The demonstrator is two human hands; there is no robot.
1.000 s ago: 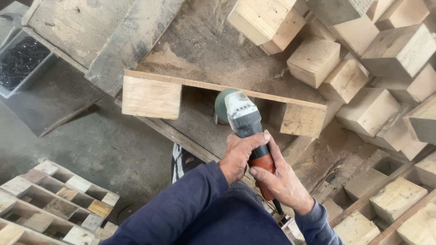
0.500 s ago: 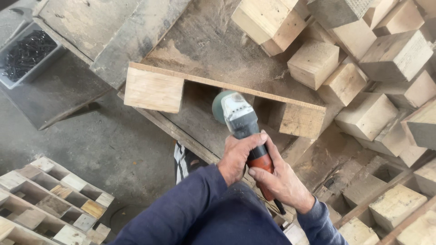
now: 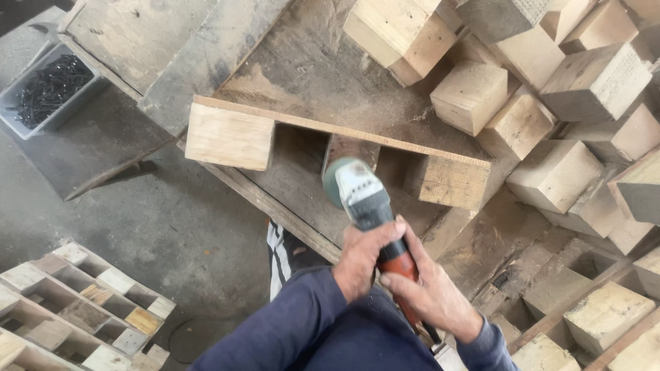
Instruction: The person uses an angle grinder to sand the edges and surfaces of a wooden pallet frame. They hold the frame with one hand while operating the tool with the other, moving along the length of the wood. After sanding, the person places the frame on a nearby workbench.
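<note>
Setting: rough workshop, grey concrete floor [image 3: 172, 227], with a worn, dusty wooden work surface [image 3: 309, 62] of old boards running diagonally across the upper middle of the view.

On that surface: a pallet part [image 3: 337, 148] made of a thin plank set on edge, with three blocks fixed beneath it. Pale block at the left end [image 3: 229, 139], darker block in the middle [image 3: 350, 150], third block at the right end [image 3: 450, 182]. The piece lies slightly slanted, its left end higher in the view.

Tool: a power grinder [image 3: 364, 199] with a grey-green head and an orange-red handle. Its head sits just in front of the middle block, close to it; you cannot tell whether it touches the wood.

Hands: your left hand [image 3: 361, 257] wraps the body of the tool just behind the head, fingers closed around it. Your right hand [image 3: 430, 288] grips the orange handle further back, fingers curled shut on it. The two hands touch. Dark blue sleeves cover both forearms.

Surroundings: loose wooden blocks [image 3: 543, 103] heaped at upper right, many overlapping and tilted. More cut blocks at lower right [image 3: 605, 312]. At upper left a grey tray [image 3: 48, 89] holds dark nails, well apart from the hands. At lower left a stack of assembled pallets [image 3: 75, 309] stands on the floor.
</note>
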